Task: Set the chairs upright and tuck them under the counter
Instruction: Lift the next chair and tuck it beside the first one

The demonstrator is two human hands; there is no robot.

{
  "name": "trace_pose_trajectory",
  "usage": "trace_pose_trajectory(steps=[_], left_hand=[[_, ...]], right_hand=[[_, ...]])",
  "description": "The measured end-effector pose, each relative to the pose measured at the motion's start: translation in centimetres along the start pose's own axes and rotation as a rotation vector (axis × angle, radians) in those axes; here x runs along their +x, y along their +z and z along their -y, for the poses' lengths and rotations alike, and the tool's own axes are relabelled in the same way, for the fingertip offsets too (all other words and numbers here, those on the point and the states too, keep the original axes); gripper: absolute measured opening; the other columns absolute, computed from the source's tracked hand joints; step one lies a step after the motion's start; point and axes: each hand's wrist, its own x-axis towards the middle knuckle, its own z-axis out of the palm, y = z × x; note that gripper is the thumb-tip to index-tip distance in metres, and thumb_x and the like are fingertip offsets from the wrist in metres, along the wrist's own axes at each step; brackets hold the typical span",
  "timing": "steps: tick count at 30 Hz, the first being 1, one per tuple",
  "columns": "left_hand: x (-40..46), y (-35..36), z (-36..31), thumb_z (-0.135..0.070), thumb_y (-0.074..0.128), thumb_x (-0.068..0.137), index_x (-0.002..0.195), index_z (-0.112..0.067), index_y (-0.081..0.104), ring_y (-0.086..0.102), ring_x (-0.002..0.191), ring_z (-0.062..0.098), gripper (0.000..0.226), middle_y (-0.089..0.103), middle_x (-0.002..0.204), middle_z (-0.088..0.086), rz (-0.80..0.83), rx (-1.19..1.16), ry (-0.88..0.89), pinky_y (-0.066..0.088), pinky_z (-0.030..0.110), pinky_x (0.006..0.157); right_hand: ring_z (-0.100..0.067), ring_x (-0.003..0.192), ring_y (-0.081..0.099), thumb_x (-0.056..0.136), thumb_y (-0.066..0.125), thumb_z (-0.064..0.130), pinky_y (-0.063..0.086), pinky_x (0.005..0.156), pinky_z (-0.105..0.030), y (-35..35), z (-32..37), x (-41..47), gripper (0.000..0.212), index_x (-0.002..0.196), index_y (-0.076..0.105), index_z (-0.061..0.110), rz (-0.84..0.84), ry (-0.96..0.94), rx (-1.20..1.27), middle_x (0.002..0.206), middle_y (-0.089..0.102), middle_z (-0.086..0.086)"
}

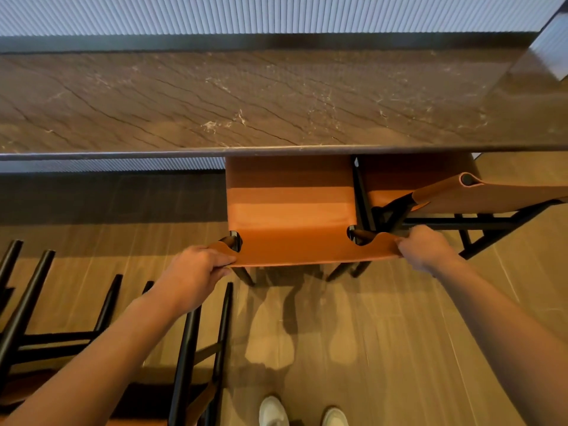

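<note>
Against the tabletop's [276, 96] near edge, upright chair [290, 210] half tucked, seat front already under the overhang. Left hand [196, 269] pinching the left end of the tan backrest, right hand [425, 247] pinching the right end. Tucking step in hand, by the look of it; next calls for an even forward push, clear of the neighbouring chair [479, 195] at right. Overturned chair [184, 348] on the floor at lower left, legs up, not yet righted.

The counter [276, 99] is hiding the far part of the upright chair [292, 210]. The left edge is cutting off the overturned chair [92, 333], and the right edge another chair [491, 198].
</note>
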Motion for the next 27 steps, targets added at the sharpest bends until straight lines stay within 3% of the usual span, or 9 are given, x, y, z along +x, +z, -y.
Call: trace_pose_trajectory(steps=[2, 5, 7, 10, 13, 16, 18, 22, 27], left_hand=[[1.1, -0.6, 0.2, -0.026, 0.068, 0.094, 0.123, -0.037, 0.070, 0.063, 0.118, 0.009, 0.032, 0.071, 0.121, -0.018, -0.021, 0.017, 0.023, 0.049, 0.036, 0.103], [2.4, -1.1, 0.6, -0.026, 0.069, 0.094, 0.121, -0.039, 0.071, 0.066, 0.114, 0.010, 0.030, 0.073, 0.118, -0.017, -0.036, 0.028, 0.029, 0.052, 0.038, 0.099], [3.0, -1.2, 1.0, -0.027, 0.068, 0.094, 0.121, -0.040, 0.071, 0.066, 0.113, 0.011, 0.030, 0.073, 0.117, -0.017, -0.040, 0.030, 0.038, 0.054, 0.039, 0.098], [3.5, -1.2, 1.3, -0.029, 0.066, 0.095, 0.120, -0.041, 0.070, 0.066, 0.112, 0.009, 0.029, 0.073, 0.117, -0.017, -0.052, 0.028, 0.049, 0.053, 0.037, 0.098], [4.1, -1.3, 1.5, -0.030, 0.066, 0.095, 0.120, -0.042, 0.070, 0.066, 0.111, 0.008, 0.028, 0.073, 0.117, -0.017, -0.060, 0.031, 0.042, 0.053, 0.036, 0.097], [4.6, -1.7, 1.8, -0.030, 0.064, 0.096, 0.123, -0.040, 0.070, 0.066, 0.113, 0.008, 0.029, 0.072, 0.120, -0.016, -0.039, 0.021, 0.033, 0.053, 0.035, 0.098], [4.9, -1.8, 1.9, -0.030, 0.063, 0.097, 0.125, -0.038, 0.069, 0.065, 0.115, 0.009, 0.030, 0.072, 0.122, -0.015, -0.035, 0.029, 0.027, 0.052, 0.036, 0.099], [5.6, -2.2, 1.9, -0.027, 0.064, 0.097, 0.124, -0.033, 0.071, 0.066, 0.108, 0.010, 0.029, 0.073, 0.116, -0.012, -0.063, 0.010, 0.042, 0.054, 0.035, 0.095], [7.5, -2.9, 2.9, -0.028, 0.061, 0.099, 0.124, -0.033, 0.071, 0.064, 0.100, 0.007, 0.027, 0.070, 0.106, -0.016, -0.040, -0.002, 0.032, 0.053, 0.033, 0.090]], right_hand=[[-0.023, 0.059, 0.045, 0.102, 0.051, 0.018, 0.037, 0.057, -0.033, -0.6, 0.7, 0.5, 0.028, 0.078, 0.056, 0.003, -0.036, -0.058, -0.040, 0.072, 0.053, -0.012], [-0.033, 0.094, 0.055, 0.104, 0.048, 0.017, 0.044, 0.083, -0.038, -0.6, 1.1, 0.7, 0.022, 0.101, 0.066, 0.004, -0.175, -0.221, -0.079, 0.104, 0.058, -0.018], [-0.034, 0.105, 0.053, 0.107, 0.045, 0.021, 0.043, 0.093, -0.042, -0.5, 0.8, 0.3, 0.028, 0.103, 0.069, 0.007, -0.210, -0.357, -0.051, 0.106, 0.055, -0.012], [-0.026, 0.102, 0.052, 0.107, 0.046, 0.038, 0.042, 0.093, -0.040, -0.4, -0.1, 0.0, 0.033, 0.100, 0.070, 0.015, -0.167, -0.475, -0.036, 0.107, 0.053, -0.007], [-0.016, 0.105, 0.049, 0.096, 0.063, 0.048, 0.040, 0.093, -0.031, -0.8, -1.4, -0.5, 0.028, 0.115, 0.066, 0.027, -0.087, -0.546, -0.049, 0.119, 0.048, 0.002], [-0.022, 0.110, 0.057, 0.087, 0.080, 0.023, 0.041, 0.094, -0.030, -1.5, -2.4, -0.2, 0.044, 0.128, 0.066, 0.020, -0.127, -0.609, -0.131, 0.130, 0.051, -0.001], [-0.028, 0.106, 0.062, 0.086, 0.079, 0.007, 0.043, 0.087, -0.030, -2.0, -2.2, 0.3, 0.041, 0.124, 0.067, 0.015, -0.221, -0.625, -0.133, 0.123, 0.058, -0.003], [-0.029, 0.101, 0.064, 0.085, 0.078, 0.002, 0.044, 0.081, -0.032, -2.4, -1.1, 1.3, 0.037, 0.119, 0.067, 0.014, -0.295, -0.633, -0.130, 0.112, 0.062, -0.003], [-0.027, 0.108, 0.063, 0.087, 0.076, 0.001, 0.052, 0.094, -0.041, -2.7, 0.1, 2.6, 0.038, 0.121, 0.066, 0.013, -0.330, -0.603, -0.112, 0.119, 0.064, -0.006]])
